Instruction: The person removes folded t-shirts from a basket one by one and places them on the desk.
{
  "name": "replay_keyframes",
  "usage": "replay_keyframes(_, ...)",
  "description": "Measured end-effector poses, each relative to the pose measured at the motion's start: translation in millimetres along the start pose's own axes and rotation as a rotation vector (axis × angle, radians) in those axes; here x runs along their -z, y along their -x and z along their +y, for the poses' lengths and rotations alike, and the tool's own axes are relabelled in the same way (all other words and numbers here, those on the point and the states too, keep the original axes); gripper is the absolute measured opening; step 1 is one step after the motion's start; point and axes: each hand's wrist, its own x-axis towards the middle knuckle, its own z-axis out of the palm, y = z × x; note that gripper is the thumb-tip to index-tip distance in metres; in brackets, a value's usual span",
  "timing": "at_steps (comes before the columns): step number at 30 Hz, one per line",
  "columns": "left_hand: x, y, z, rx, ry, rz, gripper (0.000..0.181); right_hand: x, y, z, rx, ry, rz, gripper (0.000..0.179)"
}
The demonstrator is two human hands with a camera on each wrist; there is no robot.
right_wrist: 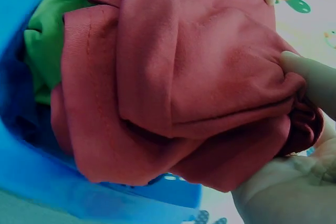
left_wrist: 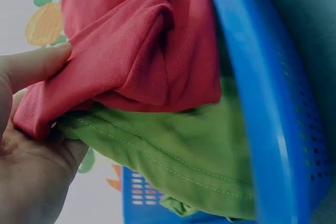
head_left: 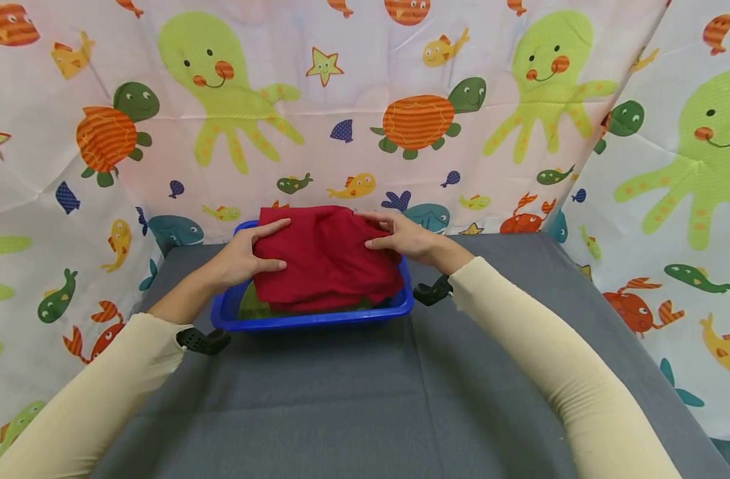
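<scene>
A folded red garment [head_left: 326, 259] lies across the top of a blue plastic basket [head_left: 317, 324] near the back of the table. Under it a green garment [left_wrist: 178, 145] with stitched hems shows at the front left. My left hand [head_left: 242, 256] grips the red cloth's left edge, thumb on top and fingers beneath. At the opposite end my right hand [head_left: 409, 236] pinches the bunched red cloth, as the right wrist view shows. Some dark blue cloth [right_wrist: 18, 93] sits beside the green one inside the basket. The fingers under the cloth are partly hidden.
Grey cloth [head_left: 317, 412] covers the table, in front of the basket and on both sides. A curtain [head_left: 353, 86] printed with sea animals hangs right behind the basket, and similar sheets stand at the left and right.
</scene>
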Motion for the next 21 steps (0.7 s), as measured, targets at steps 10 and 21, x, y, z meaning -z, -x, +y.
replay_keyframes(10, -2.0, -7.8, 19.4, -0.041, 0.071, 0.001, 0.082, 25.2, 9.0, -15.7, 0.01, -0.039, -0.032, 0.068)
replay_keyframes(21, -14.4, -21.8, 30.1, -0.06, 0.229, -0.061, 0.082, 50.9, 22.4, -18.7, 0.011, -0.118, -0.069, 0.069)
